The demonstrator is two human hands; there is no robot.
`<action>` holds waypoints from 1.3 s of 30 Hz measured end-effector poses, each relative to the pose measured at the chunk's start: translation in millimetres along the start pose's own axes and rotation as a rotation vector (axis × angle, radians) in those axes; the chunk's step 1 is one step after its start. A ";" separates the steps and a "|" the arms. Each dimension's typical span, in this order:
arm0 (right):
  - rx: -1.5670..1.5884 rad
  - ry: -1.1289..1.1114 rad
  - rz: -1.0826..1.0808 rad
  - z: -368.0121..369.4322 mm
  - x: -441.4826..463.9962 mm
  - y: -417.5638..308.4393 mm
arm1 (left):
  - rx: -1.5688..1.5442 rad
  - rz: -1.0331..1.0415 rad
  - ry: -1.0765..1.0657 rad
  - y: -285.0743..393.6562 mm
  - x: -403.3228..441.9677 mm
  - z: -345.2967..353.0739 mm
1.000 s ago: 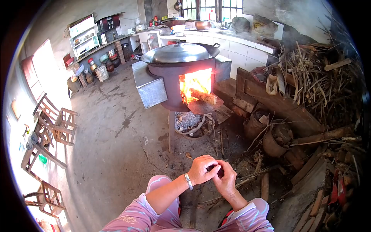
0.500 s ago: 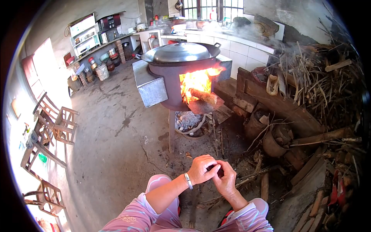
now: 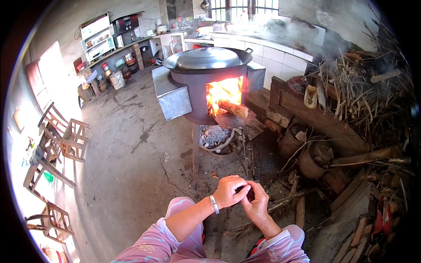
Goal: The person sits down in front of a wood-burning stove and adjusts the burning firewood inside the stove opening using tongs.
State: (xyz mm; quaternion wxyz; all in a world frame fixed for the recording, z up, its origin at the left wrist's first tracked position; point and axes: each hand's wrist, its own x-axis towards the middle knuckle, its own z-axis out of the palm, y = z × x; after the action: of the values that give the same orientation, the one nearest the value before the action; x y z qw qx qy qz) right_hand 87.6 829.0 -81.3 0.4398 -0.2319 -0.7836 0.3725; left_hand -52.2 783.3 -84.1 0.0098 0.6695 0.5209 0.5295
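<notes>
My left hand [image 3: 230,193] and my right hand [image 3: 255,202] meet in front of my knees, fingers curled and fingertips touching. A dark hollow shows between them, and whatever is in it, if anything, cannot be made out. A silver bracelet [image 3: 214,204] circles my left wrist. Beyond my hands stands a round wood stove [image 3: 193,94], with fire [image 3: 222,90] in its opening. One log [image 3: 233,108] sticks out of that opening. On top sits a wide pan [image 3: 174,65] under a domed metal lid [image 3: 208,58]. Ash [image 3: 213,135] lies in a basin below the stove.
Piled sticks [image 3: 351,87] rise at the right behind a wooden board [image 3: 315,114]. Metal pots [image 3: 312,163] and loose firewood [image 3: 300,212] lie nearer. Wooden chairs [image 3: 73,140] line the left. A tiled counter [image 3: 274,55] runs along the back, with smoke above it.
The flame that licked out of the opening's upper right has drawn back, and smoke over the counter has spread. The view has shifted slightly; my hands hold almost the same pose.
</notes>
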 end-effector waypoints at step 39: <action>0.012 0.018 -0.021 3.6 -0.1 7.1 | 0.003 -0.047 -0.032 -2.6 -5.9 1.1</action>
State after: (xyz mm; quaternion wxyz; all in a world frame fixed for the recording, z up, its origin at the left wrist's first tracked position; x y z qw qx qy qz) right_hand 84.8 832.0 -88.1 0.4520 -0.2245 -0.7798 0.3705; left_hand -52.5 781.0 -90.1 0.0295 0.6653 0.5372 0.5176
